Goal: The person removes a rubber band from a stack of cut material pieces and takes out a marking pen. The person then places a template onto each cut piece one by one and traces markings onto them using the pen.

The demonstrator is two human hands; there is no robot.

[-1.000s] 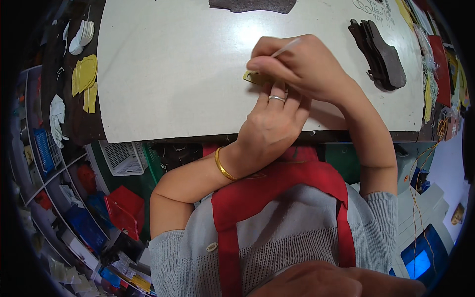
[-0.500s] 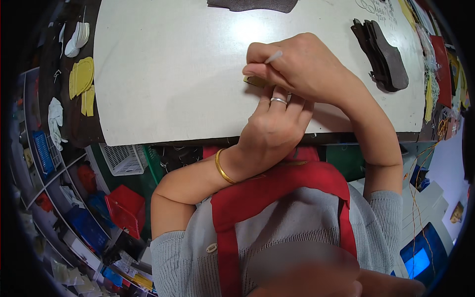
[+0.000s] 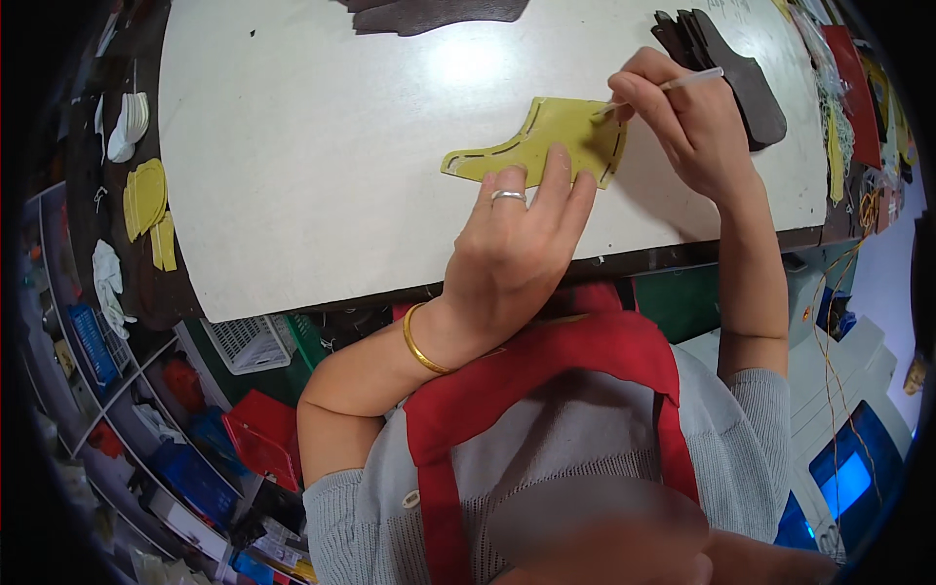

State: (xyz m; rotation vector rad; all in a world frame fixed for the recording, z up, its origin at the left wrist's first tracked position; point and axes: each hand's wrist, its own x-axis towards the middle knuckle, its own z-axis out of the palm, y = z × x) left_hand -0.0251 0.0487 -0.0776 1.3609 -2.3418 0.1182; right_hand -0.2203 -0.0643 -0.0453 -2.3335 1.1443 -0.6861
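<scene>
On the white tabletop point(image 3: 322, 175) lies a yellow boot-shaped template point(image 3: 546, 132) with dark slots along its edges. My left hand point(image 3: 517, 224), with a ring and a gold bangle, rests its spread fingers on the template's lower part. My right hand point(image 3: 687, 127) is closed round a thin whitish pen-like stick point(image 3: 694, 78). The stick's lower end is by the template's upper right part; I cannot tell whether it touches. Whether anything lies beneath the template is hidden.
A stack of dark brown leather pieces point(image 3: 746, 88) lies at the far right, and more brown leather point(image 3: 439, 14) at the top edge. Yellow pieces point(image 3: 146, 200) and a white glove point(image 3: 109, 283) lie left of the tabletop. A red bin point(image 3: 261, 439) stands below left.
My right hand has moved right, away from my left hand, with the stick still in it. The template, mostly covered before, now shows. The whole view has tilted slightly.
</scene>
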